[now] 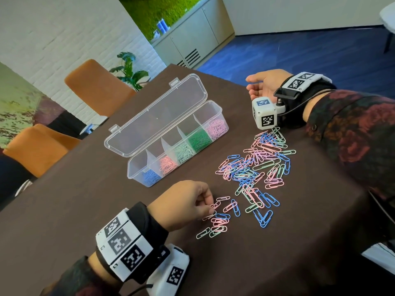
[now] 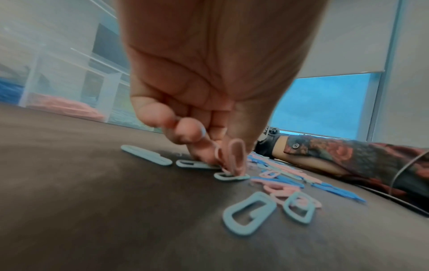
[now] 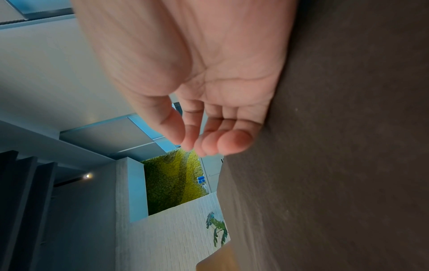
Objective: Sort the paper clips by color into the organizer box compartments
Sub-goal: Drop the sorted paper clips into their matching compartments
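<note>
Paper clips point(image 1: 254, 167), thin glossy wire loops, lie tangled on my dark matte worktop point(image 1: 85, 210), right of the clear plastic organizer box point(image 1: 171, 144). My left hand point(image 1: 186, 204) pinches pink clips point(image 2: 236, 157) at the near cluster; I reckon hooked neighbours could ride along into the wrong compartment. My right hand point(image 1: 263, 84) rests empty, fingers loosely curled.

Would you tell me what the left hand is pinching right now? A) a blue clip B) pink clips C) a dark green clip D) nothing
B: in the left wrist view the left hand pinches pink clips between thumb and fingertips, just above the table.
</note>
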A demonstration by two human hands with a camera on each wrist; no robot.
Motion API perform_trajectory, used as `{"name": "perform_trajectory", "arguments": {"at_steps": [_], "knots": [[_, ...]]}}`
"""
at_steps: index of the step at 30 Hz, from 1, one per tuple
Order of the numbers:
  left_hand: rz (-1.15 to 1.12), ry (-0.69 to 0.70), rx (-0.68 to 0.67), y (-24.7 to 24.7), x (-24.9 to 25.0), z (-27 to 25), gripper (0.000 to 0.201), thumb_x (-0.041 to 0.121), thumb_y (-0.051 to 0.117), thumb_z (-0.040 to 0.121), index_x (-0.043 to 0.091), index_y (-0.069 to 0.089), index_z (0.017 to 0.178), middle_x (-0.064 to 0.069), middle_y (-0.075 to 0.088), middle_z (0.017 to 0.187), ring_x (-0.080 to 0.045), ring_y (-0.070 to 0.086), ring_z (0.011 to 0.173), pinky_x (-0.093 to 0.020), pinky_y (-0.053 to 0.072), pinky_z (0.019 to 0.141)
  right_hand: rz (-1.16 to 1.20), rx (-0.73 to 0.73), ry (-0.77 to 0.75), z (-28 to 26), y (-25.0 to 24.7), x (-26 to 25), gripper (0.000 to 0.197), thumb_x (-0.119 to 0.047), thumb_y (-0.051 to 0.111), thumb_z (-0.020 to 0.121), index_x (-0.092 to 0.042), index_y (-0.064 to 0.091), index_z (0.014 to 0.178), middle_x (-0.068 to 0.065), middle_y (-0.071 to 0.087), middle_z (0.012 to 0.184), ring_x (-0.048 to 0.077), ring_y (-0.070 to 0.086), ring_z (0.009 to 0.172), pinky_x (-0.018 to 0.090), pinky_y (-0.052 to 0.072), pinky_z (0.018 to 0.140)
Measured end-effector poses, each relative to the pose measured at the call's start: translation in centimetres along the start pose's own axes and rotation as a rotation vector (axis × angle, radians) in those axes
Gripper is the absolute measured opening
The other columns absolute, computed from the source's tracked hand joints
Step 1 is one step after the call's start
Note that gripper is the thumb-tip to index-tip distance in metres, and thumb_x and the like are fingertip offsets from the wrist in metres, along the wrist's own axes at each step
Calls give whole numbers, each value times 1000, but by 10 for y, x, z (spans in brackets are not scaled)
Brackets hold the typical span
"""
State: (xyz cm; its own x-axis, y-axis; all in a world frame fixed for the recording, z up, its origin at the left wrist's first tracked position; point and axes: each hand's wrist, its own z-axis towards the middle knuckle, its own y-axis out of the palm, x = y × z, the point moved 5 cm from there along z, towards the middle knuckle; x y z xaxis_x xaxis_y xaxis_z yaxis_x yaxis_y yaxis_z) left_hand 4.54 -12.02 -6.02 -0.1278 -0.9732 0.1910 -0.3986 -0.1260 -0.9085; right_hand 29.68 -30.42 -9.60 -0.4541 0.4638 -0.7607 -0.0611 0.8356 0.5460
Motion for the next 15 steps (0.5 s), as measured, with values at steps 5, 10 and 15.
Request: {"name": "perform_trajectory", "arguments": {"at_steps": [5,10,15], "knots": [[-29,0,-33,2,-1,2,14,19,67,84,24,56,76,8,59,65,-3,49,54,-15,40,58,14,11,7,0,-1,0,17,-17,61,90,-3,55,84,2,51,72,11,48,56,16,46,43],[-227,34,-29,-5,-3,1,14,18,70,83,20,59,74,6,58,68,-2,47,56,-15,38,59,21,16,7,-1,0,0,16,-17,61,90,-4,55,84,2,51,72,11,48,56,16,46,43],[-928,76,77,-14,-16,1,12,22,75,63,21,64,64,-5,60,69,-13,52,61,-19,44,58,14,15,14,-1,-1,0,17,-17,61,90,-3,56,83,2,51,70,11,48,55,16,46,43]]}}
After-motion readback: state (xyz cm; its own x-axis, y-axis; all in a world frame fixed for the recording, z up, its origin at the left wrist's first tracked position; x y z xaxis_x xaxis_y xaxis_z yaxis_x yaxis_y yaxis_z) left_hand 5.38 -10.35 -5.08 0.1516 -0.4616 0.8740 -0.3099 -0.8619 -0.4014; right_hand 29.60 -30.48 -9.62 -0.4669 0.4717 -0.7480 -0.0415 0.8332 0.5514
